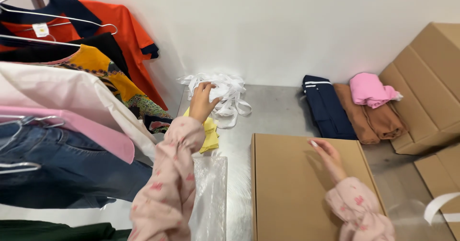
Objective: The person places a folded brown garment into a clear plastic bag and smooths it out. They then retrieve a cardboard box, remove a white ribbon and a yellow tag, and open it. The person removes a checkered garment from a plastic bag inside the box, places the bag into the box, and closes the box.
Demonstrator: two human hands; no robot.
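Your left hand [202, 102] reaches forward, arm stretched out, fingers curled around the heap of white straps [221, 93] at the back of the counter [278, 112], beside the wall. Your right hand [327, 154] lies flat, fingers spread loosely and holding nothing, on the one flat cardboard box [306, 188]. Three folded garments sit beyond: navy [328, 109], brown [366, 119], pink [370, 90].

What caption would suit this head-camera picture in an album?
Left hand grasps white straps on a metal table; right hand rests on a flat cardboard box, beside hanging clothes.
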